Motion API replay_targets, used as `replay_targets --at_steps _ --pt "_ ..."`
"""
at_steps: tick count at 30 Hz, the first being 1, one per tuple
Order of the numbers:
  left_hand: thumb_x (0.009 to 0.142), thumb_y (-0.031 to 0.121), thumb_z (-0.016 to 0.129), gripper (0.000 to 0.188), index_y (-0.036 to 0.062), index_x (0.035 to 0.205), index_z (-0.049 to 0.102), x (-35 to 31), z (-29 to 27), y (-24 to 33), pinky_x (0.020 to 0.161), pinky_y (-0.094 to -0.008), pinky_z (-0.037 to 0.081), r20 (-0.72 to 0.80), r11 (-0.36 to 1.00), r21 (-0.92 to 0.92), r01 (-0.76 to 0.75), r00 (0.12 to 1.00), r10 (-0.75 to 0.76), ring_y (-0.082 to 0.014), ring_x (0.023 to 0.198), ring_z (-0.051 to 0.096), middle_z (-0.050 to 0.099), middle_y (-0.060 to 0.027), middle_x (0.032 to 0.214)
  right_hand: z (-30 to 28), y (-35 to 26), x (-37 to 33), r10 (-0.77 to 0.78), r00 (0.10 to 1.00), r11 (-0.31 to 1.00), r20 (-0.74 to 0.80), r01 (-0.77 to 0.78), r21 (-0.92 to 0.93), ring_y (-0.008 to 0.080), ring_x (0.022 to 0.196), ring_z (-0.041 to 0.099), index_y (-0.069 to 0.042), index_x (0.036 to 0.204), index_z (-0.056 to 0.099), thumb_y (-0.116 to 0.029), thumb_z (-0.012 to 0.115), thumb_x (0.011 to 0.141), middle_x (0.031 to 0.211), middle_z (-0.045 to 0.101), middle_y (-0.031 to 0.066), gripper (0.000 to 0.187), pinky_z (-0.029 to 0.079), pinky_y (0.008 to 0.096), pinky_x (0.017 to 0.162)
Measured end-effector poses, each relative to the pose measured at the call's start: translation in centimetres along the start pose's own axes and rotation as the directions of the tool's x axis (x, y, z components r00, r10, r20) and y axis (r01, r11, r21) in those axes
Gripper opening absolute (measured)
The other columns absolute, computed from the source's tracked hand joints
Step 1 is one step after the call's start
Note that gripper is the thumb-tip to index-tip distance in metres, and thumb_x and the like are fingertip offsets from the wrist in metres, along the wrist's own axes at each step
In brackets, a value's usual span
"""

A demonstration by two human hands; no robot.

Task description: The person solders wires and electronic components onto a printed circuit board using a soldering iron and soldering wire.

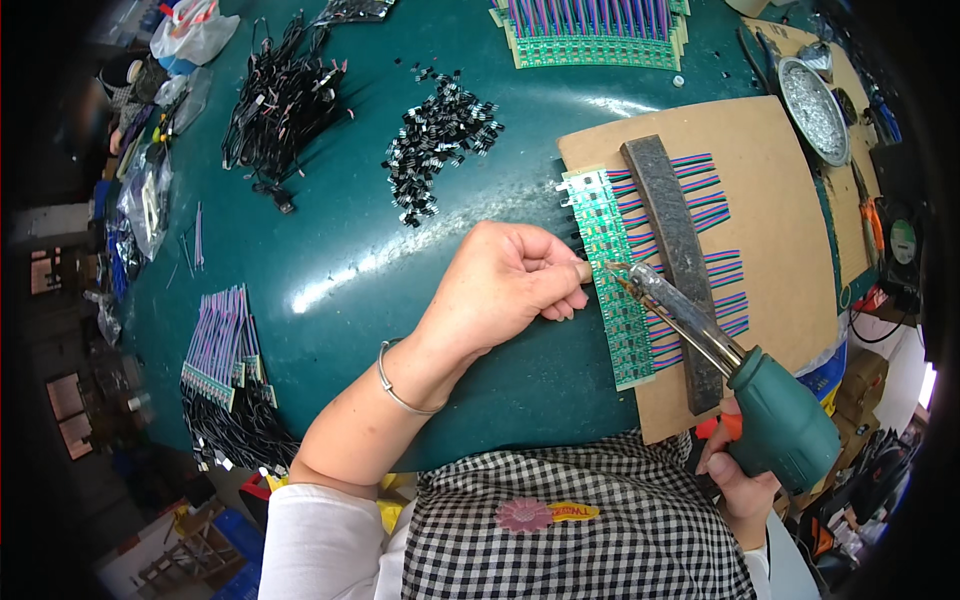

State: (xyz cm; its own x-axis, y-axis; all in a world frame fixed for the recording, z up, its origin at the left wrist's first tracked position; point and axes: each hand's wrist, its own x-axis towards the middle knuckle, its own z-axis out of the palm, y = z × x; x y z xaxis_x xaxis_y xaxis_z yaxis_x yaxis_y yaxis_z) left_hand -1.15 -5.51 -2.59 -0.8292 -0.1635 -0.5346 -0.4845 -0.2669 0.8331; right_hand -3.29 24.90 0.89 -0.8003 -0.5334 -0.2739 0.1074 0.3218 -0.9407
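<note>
My right hand [742, 478] grips a green-handled soldering gun [785, 420]. Its metal tip reaches up and left onto a green circuit board panel [612, 285], around the middle of the panel's length. Close to that tip, my left hand [510, 275] is pinched at the panel's left edge; what its fingertips hold, if anything, is hidden. Small black parts stick out along that edge above the fingers. Striped wires [705, 208] run from the panel's right side beneath a dark heavy bar [672, 250], which lies across them on a brown board [780, 200].
A pile of small black connectors [440, 140] and bundled black cables [285, 100] lie at the far left. Wired boards [215, 375] sit at the near left, more panels [595, 45] at the back. An oval metal dish [813, 110] stands far right on the green table [380, 310].
</note>
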Motion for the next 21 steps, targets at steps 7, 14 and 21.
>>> replay_targets --at_steps 7,14,21 --pt "0.082 0.005 0.059 0.012 -0.0056 0.082 0.063 0.0 0.0 -0.2 0.056 -0.0211 0.051 -0.018 1.000 -0.023 0.004 1.000 -0.005 -0.0100 0.058 0.060 0.065 -0.0094 0.069 0.4 0.3 0.5 -0.020 1.000 0.993 0.017 0.022 -0.115 0.0137 0.053 0.052 0.005 0.110 0.049 -0.017 0.073 0.071 0.079 0.054 0.0090 0.051 0.046 0.0244 0.047" --pt "0.082 0.005 0.060 0.011 -0.0058 0.082 0.064 0.0 0.0 -0.4 0.056 -0.0212 0.051 -0.015 0.999 -0.037 -0.021 1.000 0.020 -0.0101 0.057 0.060 0.065 -0.0097 0.069 0.5 0.7 0.4 -0.047 0.998 0.992 0.030 0.050 -0.118 0.0146 0.055 0.053 0.005 0.108 0.049 -0.011 0.071 0.072 0.081 0.053 0.0088 0.045 0.047 0.0248 0.048" --pt "0.082 0.005 0.060 0.011 -0.0056 0.082 0.064 0.1 0.0 -0.2 0.055 -0.0215 0.051 -0.014 0.999 -0.042 -0.017 1.000 0.017 -0.0102 0.057 0.060 0.065 -0.0098 0.069 0.0 1.4 -0.1 -0.063 0.998 0.988 0.031 0.067 -0.137 0.0152 0.053 0.052 0.006 0.109 0.047 -0.014 0.071 0.071 0.067 0.052 0.0088 0.049 0.045 0.0251 0.047"
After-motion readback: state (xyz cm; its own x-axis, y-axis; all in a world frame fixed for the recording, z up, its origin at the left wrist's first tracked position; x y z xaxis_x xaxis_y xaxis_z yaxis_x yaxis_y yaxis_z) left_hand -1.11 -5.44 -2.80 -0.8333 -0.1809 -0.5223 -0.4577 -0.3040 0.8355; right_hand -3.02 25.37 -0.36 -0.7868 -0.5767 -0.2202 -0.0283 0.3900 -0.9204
